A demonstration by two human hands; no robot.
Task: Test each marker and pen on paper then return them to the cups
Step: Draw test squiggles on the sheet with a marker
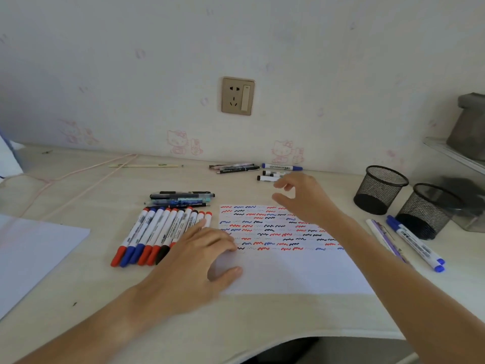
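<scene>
Right hand (301,198): raised over the far right corner of the paper, fingers spread loosely and curled a little, holding nothing; fingertips near the markers by the wall.
Left hand (194,261): flat on the desk, palm down, fingers spread and empty, resting on the left edge of the paper and on the near ends of the row of markers.
Paper (288,271): white sheet in the middle of the desk, far half covered with rows of red, blue and black squiggles, near half blank.
Row of markers (154,232): side by side just left of the paper, red, blue and black caps.
Pens (181,198): small bunch lying just beyond that row.
Markers by the wall (280,170): a few lying far, with some dark pens to their left.
Mesh cups (379,189): two black ones at far right, side by side.
Blue markers (417,243): two lying right of the paper, beside the nearer cup.
</scene>
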